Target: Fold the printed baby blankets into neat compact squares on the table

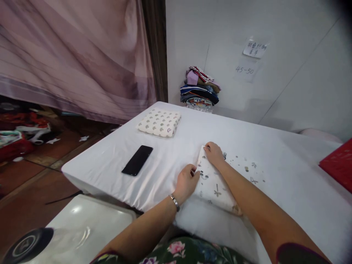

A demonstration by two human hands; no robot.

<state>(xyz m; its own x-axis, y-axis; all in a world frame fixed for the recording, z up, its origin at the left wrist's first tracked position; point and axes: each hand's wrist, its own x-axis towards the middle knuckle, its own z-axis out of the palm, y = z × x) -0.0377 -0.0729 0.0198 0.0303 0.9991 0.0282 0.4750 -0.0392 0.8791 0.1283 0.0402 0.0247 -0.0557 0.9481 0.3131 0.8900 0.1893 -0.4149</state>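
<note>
A white cloth (pixel 217 189) printed with grey-green plants and small figures lies partly folded on the table, near its front edge. My left hand (pixel 187 182) is closed on the near part of its left edge, thumb and fingers pinched together. At the far left corner of the same cloth, my right hand (pixel 214 153) pinches the fabric. My right forearm crosses over the cloth and hides part of it; a flatter printed area shows beyond the arm. A second cloth (pixel 159 123), cream with grey-green mushroom-like prints, rests folded in a neat square at the far left.
The table (pixel 101 165) has a white cover. A black phone (pixel 137 160) lies left of my hands. A stack of folded clothes (pixel 200 90) stands beyond the far edge, against the wall. A red object (pixel 338 165) is at the right, a white surface (pixel 90 227) at lower left.
</note>
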